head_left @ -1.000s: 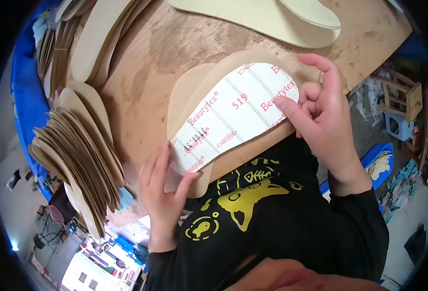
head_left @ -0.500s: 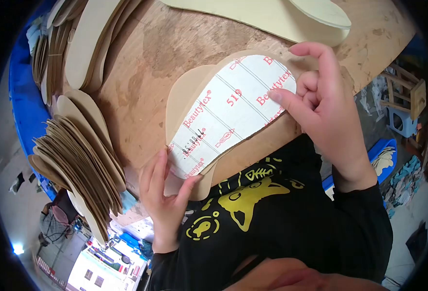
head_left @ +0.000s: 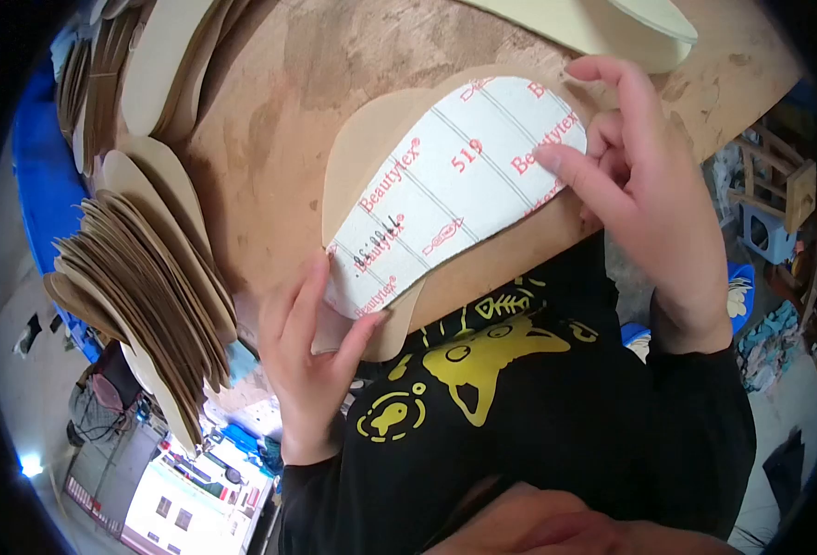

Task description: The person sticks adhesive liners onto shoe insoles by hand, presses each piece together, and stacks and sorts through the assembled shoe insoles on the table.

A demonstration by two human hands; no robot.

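Note:
A white insole [head_left: 464, 176] with red "Beautytex 519" print and black digits lies face up over tan insole-shaped pieces [head_left: 357, 148], whose rounded edges show beyond it. My left hand [head_left: 307, 347] holds its narrow end, forefinger at the upper edge and thumb at the lower edge. At the broad end, my right hand [head_left: 653, 180] rests its thumb on the printed face. Its forefinger reaches past the far edge and the other fingers curl at the side. What lies under the right fingers is partly hidden.
A fanned stack of tan insoles [head_left: 149, 287] stands on the left of the wooden table [head_left: 270, 111], with further bundles [head_left: 163, 69] behind it. Cream pieces [head_left: 602, 32] lie at the far edge. A wooden stool [head_left: 774, 176] and blue bins are at the right.
The whole view has shifted slightly, so the stack, insole and hands appear higher. Both hands keep nearly the same hold on the white insole.

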